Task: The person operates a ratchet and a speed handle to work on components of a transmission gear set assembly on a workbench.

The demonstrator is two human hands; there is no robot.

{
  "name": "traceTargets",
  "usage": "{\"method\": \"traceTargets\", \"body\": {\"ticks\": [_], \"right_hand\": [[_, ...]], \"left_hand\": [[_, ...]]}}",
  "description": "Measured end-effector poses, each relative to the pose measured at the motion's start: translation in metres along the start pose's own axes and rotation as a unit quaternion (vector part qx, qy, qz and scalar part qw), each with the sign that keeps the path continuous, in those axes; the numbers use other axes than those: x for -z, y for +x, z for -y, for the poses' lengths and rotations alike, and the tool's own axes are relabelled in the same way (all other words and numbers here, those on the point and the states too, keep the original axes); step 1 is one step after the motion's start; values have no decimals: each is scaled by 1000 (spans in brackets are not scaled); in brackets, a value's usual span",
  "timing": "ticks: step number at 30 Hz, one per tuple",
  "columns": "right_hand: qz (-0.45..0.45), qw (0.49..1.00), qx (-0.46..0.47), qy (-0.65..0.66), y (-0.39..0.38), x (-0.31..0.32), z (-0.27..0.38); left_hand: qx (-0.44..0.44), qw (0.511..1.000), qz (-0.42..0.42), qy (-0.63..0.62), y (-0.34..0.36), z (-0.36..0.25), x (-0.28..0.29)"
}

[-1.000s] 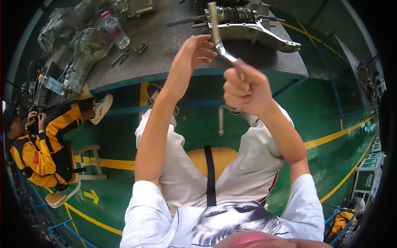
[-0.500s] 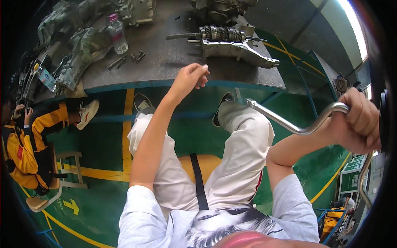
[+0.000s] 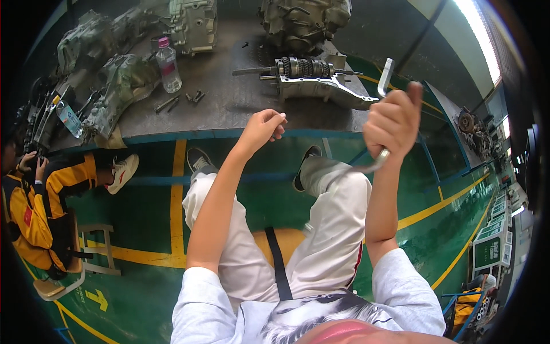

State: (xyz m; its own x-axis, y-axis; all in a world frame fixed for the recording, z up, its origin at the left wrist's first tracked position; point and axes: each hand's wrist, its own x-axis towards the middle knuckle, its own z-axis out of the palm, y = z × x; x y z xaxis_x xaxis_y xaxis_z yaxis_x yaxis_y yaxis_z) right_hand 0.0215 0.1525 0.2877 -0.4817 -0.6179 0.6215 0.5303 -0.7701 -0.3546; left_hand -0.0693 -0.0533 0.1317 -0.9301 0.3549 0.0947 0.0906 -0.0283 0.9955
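Note:
My right hand [image 3: 395, 120] is raised at the right of the table, its fingers wrapped round a bent silver speed brace [image 3: 375, 163]. One end of the brace sticks up above the fist; the lower part is smeared by motion over my right thigh. My left hand [image 3: 262, 133] hovers over the table's front edge with fingers curled and pressed together; whether anything small is in them is hidden. Beyond both hands, an open gearbox housing half [image 3: 326, 90] lies on the table [image 3: 229, 109], with a gear shaft [image 3: 303, 67] resting in it.
Several bolts [image 3: 167, 104] and a pink-capped bottle [image 3: 168, 66] are at the table's left, beside metal casings [image 3: 123, 86]. A large gearbox [image 3: 306, 23] stands at the back. At far left sits a person in yellow and black [image 3: 40, 206]. A second table [image 3: 452, 123] is at right.
My right hand has swung inward and up from the far right, turning the speed brace. My left hand stays nearly in place. The view has shifted slightly.

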Motion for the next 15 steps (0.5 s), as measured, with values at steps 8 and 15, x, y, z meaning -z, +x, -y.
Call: {"method": "traceTargets", "body": {"ticks": [8,15], "right_hand": [[-285,781,60,-553,8,12,-11],[-259,662,380,-592,16,-13,13]], "left_hand": [[19,997,49,53,4,5,-4],[8,995,40,94,6,8,-7]]}}
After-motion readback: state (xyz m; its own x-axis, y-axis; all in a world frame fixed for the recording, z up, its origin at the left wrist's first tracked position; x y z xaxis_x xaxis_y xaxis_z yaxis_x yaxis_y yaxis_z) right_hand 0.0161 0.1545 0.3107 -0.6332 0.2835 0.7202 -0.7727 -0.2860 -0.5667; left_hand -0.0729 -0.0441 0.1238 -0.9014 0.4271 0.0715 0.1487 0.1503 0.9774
